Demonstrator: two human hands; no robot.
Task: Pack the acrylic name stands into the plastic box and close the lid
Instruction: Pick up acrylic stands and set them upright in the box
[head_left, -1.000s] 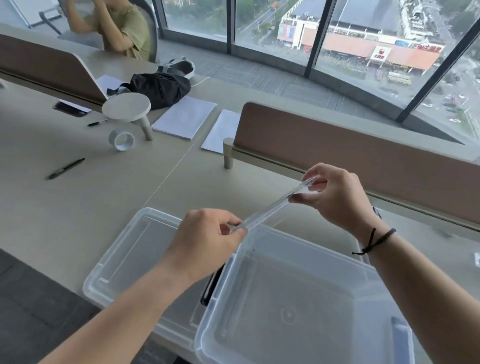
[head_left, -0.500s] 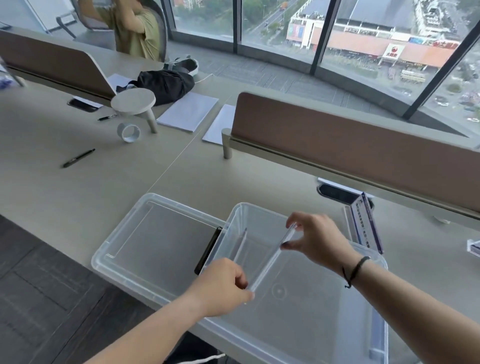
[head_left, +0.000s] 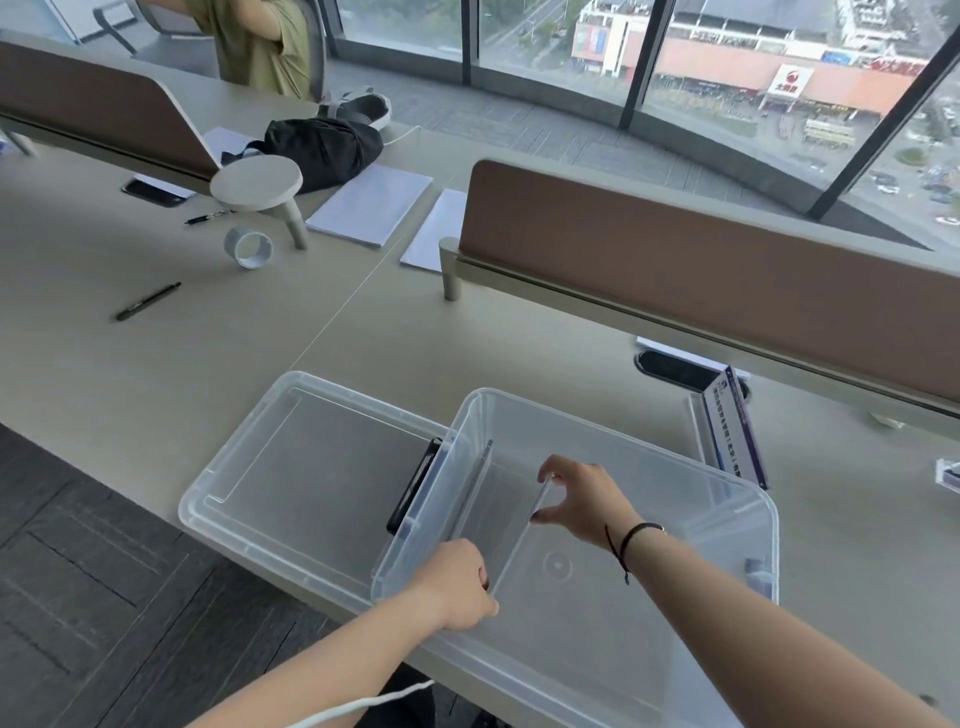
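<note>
Two hands: left hand (head_left: 457, 584) and right hand (head_left: 582, 501) pinching opposite ends of acrylic name stand (head_left: 514, 540) inside plastic box (head_left: 613, 426).
Surface: beige desk (head_left: 156, 374), lid (head_left: 311, 467) just left of box.

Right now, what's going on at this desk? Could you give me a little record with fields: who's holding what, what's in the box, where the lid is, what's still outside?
left hand: pinches the near end of a clear acrylic stand
right hand: pinches its far end
plastic box: open; the held stand is low inside it, beside another clear stand that stands on edge by the left wall
lid: off, flat on the desk left of the box
still outside: a printed name stand to the right of the box
further off: tape roll, pen
</note>
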